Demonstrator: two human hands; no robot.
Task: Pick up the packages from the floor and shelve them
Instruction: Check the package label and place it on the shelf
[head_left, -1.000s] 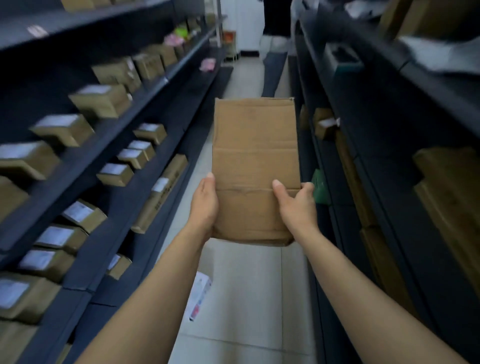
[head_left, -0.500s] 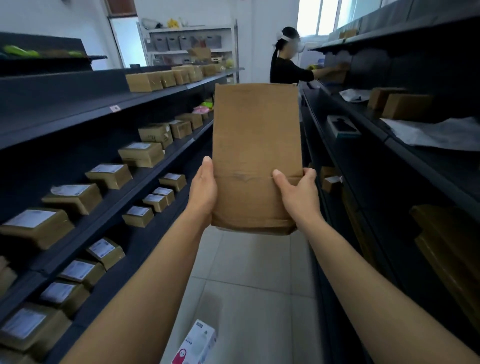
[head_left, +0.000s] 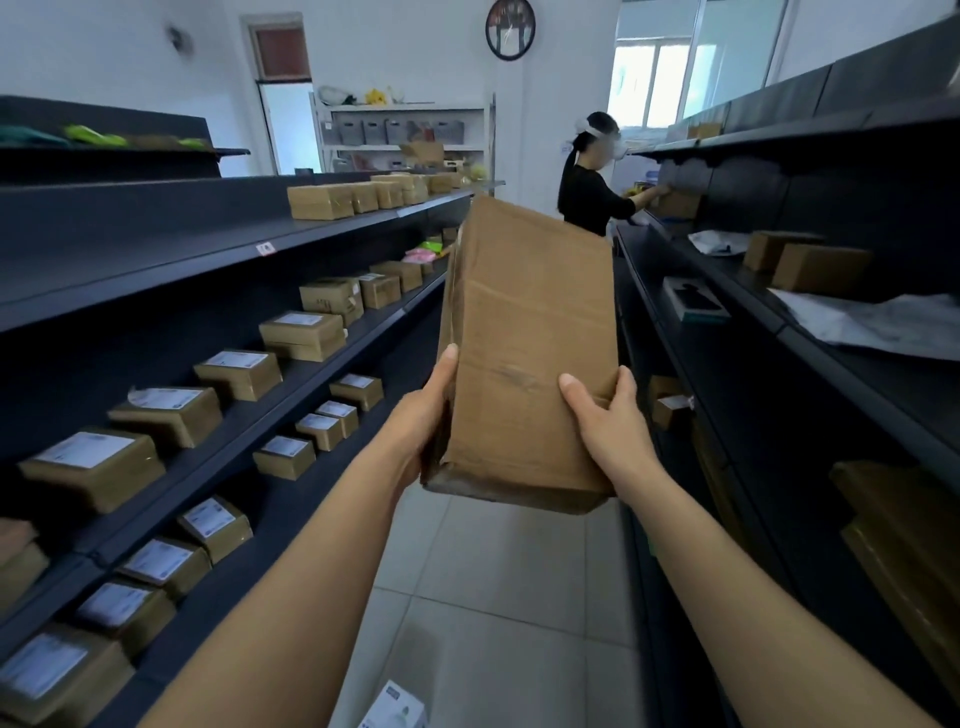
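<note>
Aisle floor (head_left: 509, 597) — white box (head_left: 393, 709) cut off.

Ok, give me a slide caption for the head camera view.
Both hands, left and right, hold a brown package upright between dark shelves.

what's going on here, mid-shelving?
Yes. A person stands in an aisle between dark shelving, holding a tall brown cardboard package upright in both hands: left hand on its left edge, right hand on its right. It is not shelved yet. The left shelves already hold many labelled boxes. A white box lies on the floor below. Another person works at the right shelves further down.
</note>
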